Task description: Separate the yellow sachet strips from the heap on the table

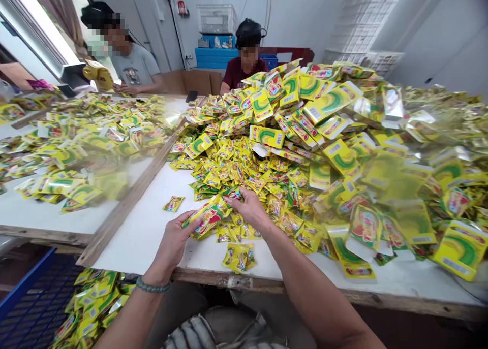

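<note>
My left hand [174,241] is closed round the near end of a yellow and green printed box [208,220], which lies tilted over the table. At the box's far end my right hand [249,208] pinches a small green and red sachet [231,192] between thumb and fingers. Whether the sachet is partly inside the box I cannot tell. Just beyond both hands spreads a heap of small yellow sachets [229,161]. One loose sachet [173,203] lies to the left, and a few more sachets [239,257] lie near the table's front edge.
Yellow printed boxes [335,105] are piled high on the right. A wooden strip [129,207] divides the white table [152,232]; more packets [91,135] cover its left side. Below stands a blue crate [34,293] with filled boxes. Two people [133,64] sit across the table.
</note>
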A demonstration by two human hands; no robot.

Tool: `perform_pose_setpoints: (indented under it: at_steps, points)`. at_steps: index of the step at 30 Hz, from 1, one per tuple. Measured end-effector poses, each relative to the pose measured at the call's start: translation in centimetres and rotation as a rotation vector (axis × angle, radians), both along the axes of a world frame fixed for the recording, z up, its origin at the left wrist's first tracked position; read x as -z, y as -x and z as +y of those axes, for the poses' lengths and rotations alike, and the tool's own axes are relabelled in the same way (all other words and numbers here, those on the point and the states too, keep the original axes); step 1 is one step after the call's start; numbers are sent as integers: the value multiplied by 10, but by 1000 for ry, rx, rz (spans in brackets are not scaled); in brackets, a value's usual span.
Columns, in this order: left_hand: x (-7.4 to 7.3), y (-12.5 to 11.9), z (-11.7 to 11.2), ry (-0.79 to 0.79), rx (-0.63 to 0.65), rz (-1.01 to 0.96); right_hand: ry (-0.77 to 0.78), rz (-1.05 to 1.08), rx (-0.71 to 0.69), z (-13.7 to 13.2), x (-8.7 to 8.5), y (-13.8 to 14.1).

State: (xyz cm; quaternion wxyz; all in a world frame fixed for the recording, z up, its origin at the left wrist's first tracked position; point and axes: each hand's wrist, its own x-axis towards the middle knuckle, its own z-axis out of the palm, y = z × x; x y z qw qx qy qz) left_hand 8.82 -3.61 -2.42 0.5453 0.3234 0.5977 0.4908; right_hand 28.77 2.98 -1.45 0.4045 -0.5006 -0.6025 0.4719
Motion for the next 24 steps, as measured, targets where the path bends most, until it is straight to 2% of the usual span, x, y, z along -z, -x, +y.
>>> perform_pose_setpoints:
  at_steps: [4, 7, 12, 14, 18, 20, 24]
  points:
    - [-3, -4, 0, -29, 128, 118, 15, 70, -3, -2, 1, 3]
    - [-8, -4, -1, -32, 238, 193, -35, -14, -14, -4, 2, 5]
    - [-8, -3, -5, 2, 175, 29, -122, -271, -181, -4, 0, 2]
    - [-6, -2, -7, 11, 170, 0, -143, -257, -195, -2, -2, 0]
    - [-5, -1, -10, -8, 156, -34, -220, -204, -115, -4, -5, 4]
    - [-5, -2, -10, -12, 161, -49, -258, -226, -136, -7, -2, 9]
    - [-3, 0, -8, 5, 148, -62, -191, -74, -108, -10, 5, 13]
